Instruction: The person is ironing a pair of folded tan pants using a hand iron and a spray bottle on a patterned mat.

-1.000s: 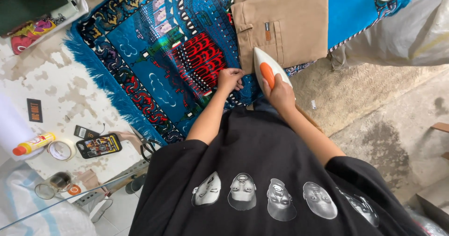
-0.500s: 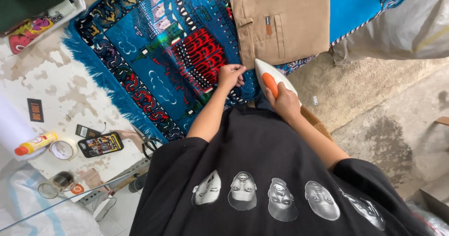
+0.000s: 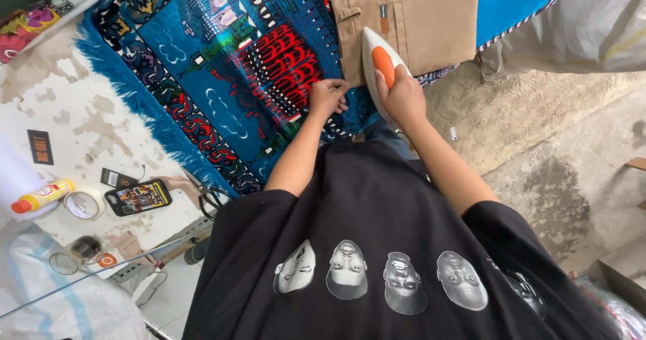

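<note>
At the table edge: 2 hands at work.
Right hand (image 3: 404,97): wrapped around 1 white iron (image 3: 377,60) by its orange handle, the iron resting on 1 pair of tan trousers (image 3: 424,17).
Left hand (image 3: 328,97): curled, fingers pressing the trousers' lower edge just beside the iron.
Underneath: 1 blue patterned fringed cloth (image 3: 222,77).
Off left: 1 phone (image 3: 138,197), 1 tape roll (image 3: 84,204), 1 yellow bottle (image 3: 42,196), 1 pair of scissors (image 3: 208,197).

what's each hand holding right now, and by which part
The right hand grips the white iron by its orange handle. The left hand presses the blue patterned cloth, holding nothing.
</note>
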